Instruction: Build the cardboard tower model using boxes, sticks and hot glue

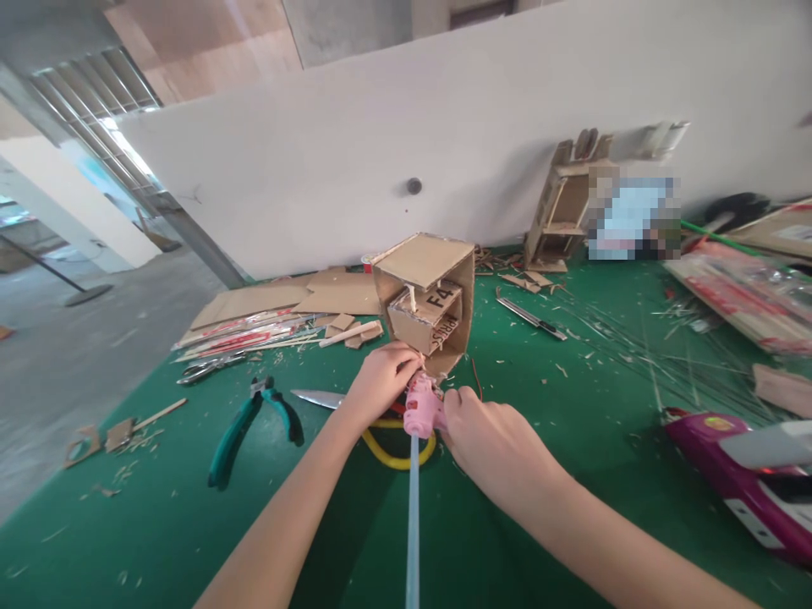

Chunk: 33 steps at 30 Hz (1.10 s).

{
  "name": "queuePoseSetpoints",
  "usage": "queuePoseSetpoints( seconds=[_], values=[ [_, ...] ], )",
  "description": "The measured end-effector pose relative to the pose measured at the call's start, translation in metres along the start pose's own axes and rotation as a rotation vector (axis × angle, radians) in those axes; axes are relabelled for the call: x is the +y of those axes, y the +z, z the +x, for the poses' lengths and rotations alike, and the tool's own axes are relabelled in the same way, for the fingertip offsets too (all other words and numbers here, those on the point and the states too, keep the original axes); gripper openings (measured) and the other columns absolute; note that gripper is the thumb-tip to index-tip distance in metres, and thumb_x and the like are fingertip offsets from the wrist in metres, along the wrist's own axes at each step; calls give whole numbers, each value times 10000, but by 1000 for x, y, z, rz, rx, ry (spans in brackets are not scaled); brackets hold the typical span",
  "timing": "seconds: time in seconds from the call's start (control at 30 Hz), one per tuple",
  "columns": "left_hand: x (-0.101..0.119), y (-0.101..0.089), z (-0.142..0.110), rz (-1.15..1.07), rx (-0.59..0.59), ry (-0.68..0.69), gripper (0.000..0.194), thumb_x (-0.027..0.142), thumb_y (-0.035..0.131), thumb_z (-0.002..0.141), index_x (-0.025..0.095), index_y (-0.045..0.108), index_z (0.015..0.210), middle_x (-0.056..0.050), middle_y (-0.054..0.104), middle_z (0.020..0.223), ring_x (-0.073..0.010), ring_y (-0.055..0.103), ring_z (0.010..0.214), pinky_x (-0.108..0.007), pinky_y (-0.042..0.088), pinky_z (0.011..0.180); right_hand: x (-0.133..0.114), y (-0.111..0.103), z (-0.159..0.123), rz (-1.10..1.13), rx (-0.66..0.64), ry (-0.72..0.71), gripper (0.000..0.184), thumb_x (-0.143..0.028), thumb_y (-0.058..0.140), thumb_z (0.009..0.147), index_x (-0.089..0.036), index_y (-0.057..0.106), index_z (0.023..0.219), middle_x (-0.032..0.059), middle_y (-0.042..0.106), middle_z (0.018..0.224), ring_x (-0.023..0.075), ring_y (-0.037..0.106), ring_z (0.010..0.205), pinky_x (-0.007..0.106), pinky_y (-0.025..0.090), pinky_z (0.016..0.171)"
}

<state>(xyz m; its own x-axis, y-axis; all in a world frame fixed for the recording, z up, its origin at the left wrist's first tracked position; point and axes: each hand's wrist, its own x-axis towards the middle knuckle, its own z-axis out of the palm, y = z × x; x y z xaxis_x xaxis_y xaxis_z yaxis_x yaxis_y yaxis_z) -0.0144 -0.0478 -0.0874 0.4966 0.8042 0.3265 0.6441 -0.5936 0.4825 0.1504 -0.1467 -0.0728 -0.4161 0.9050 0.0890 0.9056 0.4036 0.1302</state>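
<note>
A pink glue gun (423,408) with a long clear glue stick (413,516) poking out of its back points at a cardboard box model (428,296) on the green table (558,440). My right hand (491,444) is closed round the gun's right side. My left hand (381,381) is curled against the gun's front and the lower edge of the cardboard model. A yellow cord (386,452) loops under the gun.
Teal pliers (244,427) and a knife blade (317,397) lie to the left. Flat cardboard sheets (285,300) and scraps lie at the back left. A second cardboard model (562,207) leans on the wall. A craft knife (529,317), thin sticks and a purple object (742,474) lie to the right.
</note>
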Motion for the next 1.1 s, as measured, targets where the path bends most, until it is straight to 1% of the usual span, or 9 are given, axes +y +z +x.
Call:
queuePoseSetpoints(
  seconds=[0.17, 0.37, 0.47, 0.57, 0.67, 0.77, 0.93, 1.03, 1.1],
  values=[
    [0, 1, 0, 2, 9, -6, 208, 208, 524, 901, 196, 676, 759, -16, 696, 846, -153, 636, 824, -246, 465, 764, 2, 2, -4, -12, 54, -3, 120, -189, 481, 896, -168, 590, 850, 62, 588, 756, 176, 579, 496, 301, 184, 407],
    [-1, 2, 0, -1, 18, 2, 203, 206, 531, 898, 190, 664, 745, -12, 690, 838, -153, 633, 822, -249, 456, 768, 14, -1, -17, 56, 50, 21, 72, -206, 514, 861, -186, 579, 839, 33, 590, 775, 159, 556, 461, 301, 164, 424],
    [0, 1, -1, -10, 18, -8, 212, 206, 526, 899, 190, 660, 737, -12, 688, 846, -153, 635, 830, -247, 455, 761, 28, 3, -23, 166, 58, 54, 88, -206, 493, 868, -180, 577, 864, 40, 603, 806, 160, 566, 506, 292, 232, 445],
    [1, 1, -2, -11, 13, -13, 231, 219, 507, 911, 193, 661, 741, -11, 685, 853, -150, 634, 832, -245, 452, 752, 46, 10, -21, 398, 85, 134, 158, -259, 453, 901, -175, 570, 838, 46, 617, 791, 158, 587, 577, 276, 344, 505],
    [0, 2, -3, 4, 23, -7, 227, 224, 500, 917, 191, 666, 765, -16, 681, 855, -151, 629, 832, -245, 449, 748, 59, 16, -14, 636, 117, 241, 255, -345, 424, 918, -197, 588, 792, 36, 640, 731, 168, 612, 620, 261, 414, 549],
    [-1, 4, -4, 10, 37, -2, 213, 222, 504, 915, 188, 667, 783, -20, 674, 854, -150, 622, 824, -246, 448, 742, 64, 17, -6, 777, 159, 289, 269, -383, 426, 912, -216, 636, 911, 32, 679, 752, 197, 646, 682, 268, 460, 580],
    [-2, 5, -4, 11, 39, -8, 216, 223, 498, 918, 191, 664, 783, -17, 665, 850, -150, 617, 822, -251, 448, 744, 64, 18, 5, 851, 170, 299, 304, -353, 463, 873, -213, 642, 1074, 40, 707, 798, 230, 658, 716, 293, 483, 614],
    [-2, 5, -4, 11, 39, -3, 205, 226, 509, 914, 189, 662, 781, -16, 664, 843, -149, 617, 813, -252, 448, 745, 65, 18, 7, 853, 159, 303, 255, -354, 460, 869, -206, 658, 932, 47, 703, 794, 223, 654, 727, 286, 474, 633],
    [-2, 5, -4, 15, 40, 0, 203, 224, 513, 912, 186, 659, 775, -16, 664, 840, -148, 616, 810, -252, 447, 744, 66, 19, 8, 841, 121, 353, 249, -371, 467, 860, -198, 635, 796, 45, 682, 725, 206, 632, 661, 276, 449, 585]
  ],
)
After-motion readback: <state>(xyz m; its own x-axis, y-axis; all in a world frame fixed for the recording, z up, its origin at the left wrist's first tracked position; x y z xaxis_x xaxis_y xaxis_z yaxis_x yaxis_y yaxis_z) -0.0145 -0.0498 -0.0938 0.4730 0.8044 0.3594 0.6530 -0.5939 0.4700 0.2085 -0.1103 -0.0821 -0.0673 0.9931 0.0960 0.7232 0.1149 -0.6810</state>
